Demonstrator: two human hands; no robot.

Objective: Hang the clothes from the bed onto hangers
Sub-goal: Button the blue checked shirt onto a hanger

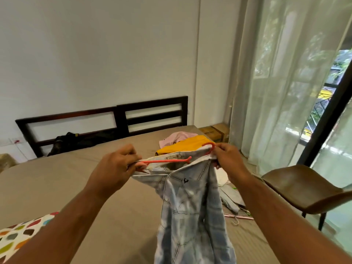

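I hold a pale blue checked shirt (190, 210) up over the bed (76, 178), with a red plastic hanger (167, 161) lying across its open collar. My left hand (116, 166) pinches the left shoulder of the shirt together with that end of the hanger. My right hand (227, 158) grips the right shoulder and the hanger's other end. The shirt's body hangs down between my arms. Behind it on the bed lie a yellow garment (182, 146) and a pink garment (177, 137).
A brown chair (304, 189) stands to the right of the bed, by sheer curtains (276, 92) and a glass door. More clothes and a pink hanger (238, 217) lie on the bed's right edge. A dark bag (64, 140) leans on the headboard (122, 119). A patterned pillow (19, 233) sits near left.
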